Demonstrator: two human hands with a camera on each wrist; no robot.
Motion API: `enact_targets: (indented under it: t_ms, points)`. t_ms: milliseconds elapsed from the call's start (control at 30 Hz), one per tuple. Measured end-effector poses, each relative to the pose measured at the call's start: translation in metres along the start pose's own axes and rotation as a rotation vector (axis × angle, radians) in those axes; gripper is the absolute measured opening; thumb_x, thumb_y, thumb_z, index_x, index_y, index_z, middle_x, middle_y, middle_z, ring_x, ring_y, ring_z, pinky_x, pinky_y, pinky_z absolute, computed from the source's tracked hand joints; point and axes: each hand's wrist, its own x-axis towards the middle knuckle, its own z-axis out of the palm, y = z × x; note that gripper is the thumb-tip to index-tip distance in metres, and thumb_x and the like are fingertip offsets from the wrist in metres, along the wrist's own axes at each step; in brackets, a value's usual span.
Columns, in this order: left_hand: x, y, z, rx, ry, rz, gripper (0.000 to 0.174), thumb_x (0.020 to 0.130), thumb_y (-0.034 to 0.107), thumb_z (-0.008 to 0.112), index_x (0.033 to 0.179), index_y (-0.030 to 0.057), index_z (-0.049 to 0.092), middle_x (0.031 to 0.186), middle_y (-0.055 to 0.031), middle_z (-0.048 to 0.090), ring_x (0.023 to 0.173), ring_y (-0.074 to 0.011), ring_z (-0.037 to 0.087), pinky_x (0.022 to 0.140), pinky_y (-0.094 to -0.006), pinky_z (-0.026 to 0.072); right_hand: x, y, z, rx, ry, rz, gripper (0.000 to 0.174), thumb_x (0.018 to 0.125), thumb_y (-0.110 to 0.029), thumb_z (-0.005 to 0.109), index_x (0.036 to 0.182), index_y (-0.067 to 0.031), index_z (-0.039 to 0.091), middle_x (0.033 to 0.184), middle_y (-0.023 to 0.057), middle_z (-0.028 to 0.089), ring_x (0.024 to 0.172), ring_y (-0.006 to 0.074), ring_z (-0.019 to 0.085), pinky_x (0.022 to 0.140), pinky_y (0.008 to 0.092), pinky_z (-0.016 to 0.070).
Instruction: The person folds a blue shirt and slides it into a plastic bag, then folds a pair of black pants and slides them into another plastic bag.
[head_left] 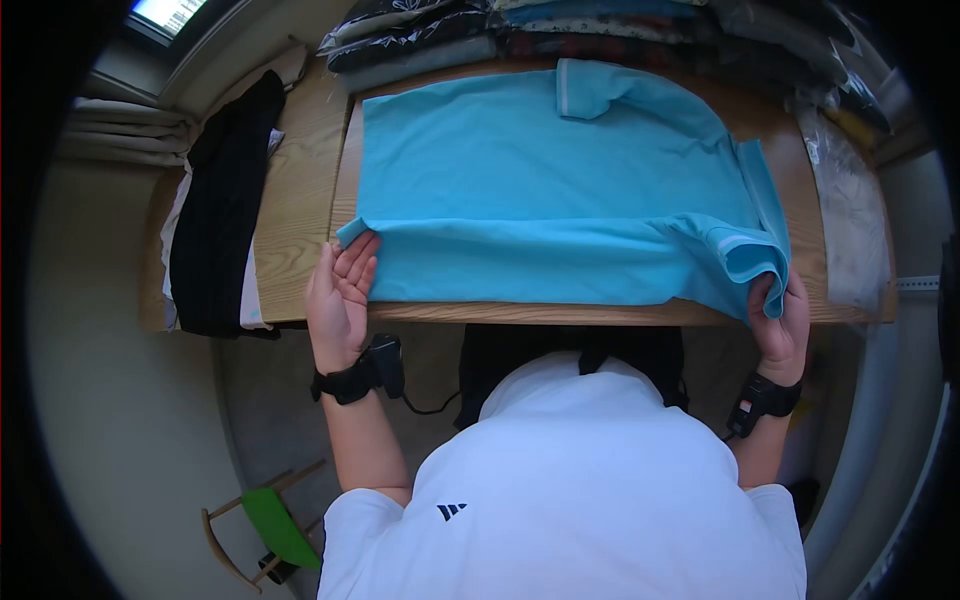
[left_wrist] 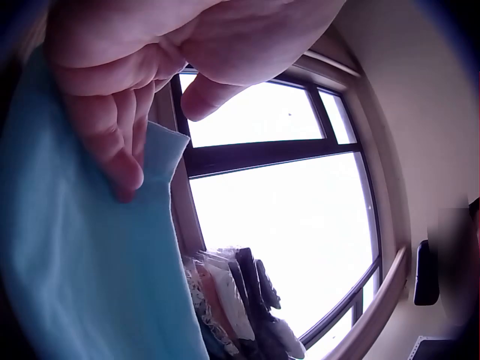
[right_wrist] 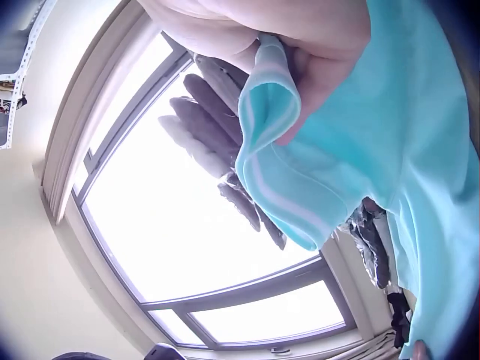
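Observation:
A light blue short-sleeved shirt (head_left: 530, 175) lies spread across the wooden table, with its near side folded over in a long strip. At the hem end on the left, my left hand (head_left: 343, 290) touches the fold with its fingers. Its thumb stands apart from the cloth in the left wrist view, where a hem corner (left_wrist: 166, 150) sticks out beside the fingertips. My right hand (head_left: 783, 315) pinches the white-banded cuff of the near sleeve (right_wrist: 281, 180). That sleeve loops open below the fingers. The far sleeve (head_left: 590, 90) lies folded onto the shirt.
On the left, a black garment (head_left: 225, 210) lies over lighter cloth. Folded clothes in clear bags (head_left: 420, 50) are stacked along the back. Clear plastic bags (head_left: 845, 210) lie at the table's right end. A chair with a green seat (head_left: 280, 525) stands at lower left.

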Motion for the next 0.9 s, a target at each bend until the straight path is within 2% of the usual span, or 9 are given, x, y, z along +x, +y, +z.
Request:
enact_targets:
  t_ms: [167, 333, 433, 500, 600, 667, 733, 767, 900]
  points:
    - [0.014, -0.011, 0.002, 0.069, 0.061, -0.106, 0.036, 0.098, 0.022, 0.045, 0.120, -0.0061, 0.043, 0.121, -0.0244, 0.055, 0.113, -0.0286, 0.057, 0.087, -0.0306, 0.0506, 0.031, 0.011, -0.002, -0.166, 0.089, -0.047, 0.025, 0.093, -0.005, 0.051, 0.116, 0.0042, 0.051, 0.112, 0.0154, 0.061, 0.101, 0.0259, 0.062, 0.085, 0.0323, 0.0556]
    - [0.012, -0.012, -0.003, 0.090, 0.060, -0.124, 0.036, 0.098, 0.020, 0.045, 0.122, -0.0070, 0.044, 0.122, -0.0238, 0.055, 0.114, -0.0280, 0.056, 0.088, -0.0307, 0.0504, 0.033, 0.013, -0.007, -0.161, 0.101, -0.055, 0.035, 0.094, -0.005, 0.048, 0.127, 0.0045, 0.043, 0.122, 0.0179, 0.056, 0.110, 0.0290, 0.058, 0.090, 0.0348, 0.0533]
    - [0.007, -0.001, -0.006, 0.045, 0.032, -0.071, 0.040, 0.098, 0.018, 0.044, 0.127, -0.0086, 0.041, 0.126, -0.0247, 0.052, 0.118, -0.0282, 0.053, 0.093, -0.0320, 0.0489, 0.028, 0.012, 0.002, -0.181, 0.091, -0.080, 0.036, 0.096, -0.010, 0.046, 0.128, 0.0052, 0.041, 0.125, 0.0191, 0.054, 0.113, 0.0301, 0.056, 0.090, 0.0346, 0.0533]
    - [0.003, 0.003, -0.004, 0.038, 0.032, -0.036, 0.041, 0.097, 0.016, 0.044, 0.129, -0.0090, 0.038, 0.129, -0.0252, 0.049, 0.120, -0.0284, 0.051, 0.095, -0.0326, 0.0476, 0.021, 0.016, 0.020, -0.105, -0.076, -0.093, 0.038, 0.097, -0.015, 0.045, 0.129, 0.0059, 0.039, 0.126, 0.0197, 0.052, 0.115, 0.0308, 0.055, 0.095, 0.0366, 0.0500]
    - [-0.006, 0.003, 0.005, 0.096, 0.026, 0.037, 0.045, 0.097, 0.012, 0.044, 0.134, -0.0090, 0.031, 0.135, -0.0252, 0.042, 0.126, -0.0282, 0.045, 0.100, -0.0337, 0.0423, 0.008, 0.013, 0.040, -0.164, -0.032, -0.038, 0.042, 0.098, -0.020, 0.045, 0.130, 0.0062, 0.037, 0.129, 0.0197, 0.050, 0.117, 0.0317, 0.053, 0.102, 0.0391, 0.0437]
    - [-0.009, 0.002, -0.001, 0.304, -0.038, 0.149, 0.047, 0.095, 0.012, 0.047, 0.136, -0.0057, 0.031, 0.135, -0.0219, 0.043, 0.125, -0.0252, 0.046, 0.102, -0.0320, 0.0400, -0.005, 0.003, 0.028, -0.330, -0.035, -0.158, 0.037, 0.097, -0.019, 0.048, 0.124, 0.0050, 0.045, 0.124, 0.0170, 0.055, 0.112, 0.0276, 0.057, 0.101, 0.0361, 0.0423]
    - [-0.017, 0.003, -0.006, 0.611, 0.010, 0.175, 0.042, 0.093, 0.011, 0.051, 0.132, -0.0014, 0.040, 0.129, -0.0157, 0.050, 0.119, -0.0214, 0.049, 0.100, -0.0309, 0.0383, -0.022, -0.012, 0.009, -1.023, 0.150, -0.537, 0.029, 0.096, -0.018, 0.050, 0.115, 0.0027, 0.055, 0.113, 0.0128, 0.062, 0.103, 0.0215, 0.060, 0.093, 0.0300, 0.0445]
    - [-0.020, 0.001, -0.014, 0.721, 0.022, 0.172, 0.040, 0.093, 0.010, 0.052, 0.130, -0.0018, 0.043, 0.127, -0.0146, 0.051, 0.117, -0.0205, 0.050, 0.100, -0.0309, 0.0385, -0.030, -0.012, 0.007, -1.109, 0.258, -0.685, 0.022, 0.094, -0.016, 0.053, 0.104, 0.0008, 0.062, 0.101, 0.0080, 0.065, 0.094, 0.0138, 0.059, 0.086, 0.0251, 0.0433]
    - [-0.027, -0.004, -0.024, 0.832, 0.017, 0.115, 0.036, 0.089, 0.006, 0.056, 0.123, -0.0036, 0.050, 0.116, -0.0110, 0.055, 0.101, -0.0149, 0.053, 0.089, -0.0279, 0.0429, -0.048, -0.012, -0.024, -1.301, 0.371, -0.725, 0.020, 0.092, -0.017, 0.059, 0.101, 0.0009, 0.063, 0.098, 0.0046, 0.065, 0.091, 0.0087, 0.057, 0.085, 0.0220, 0.0417]
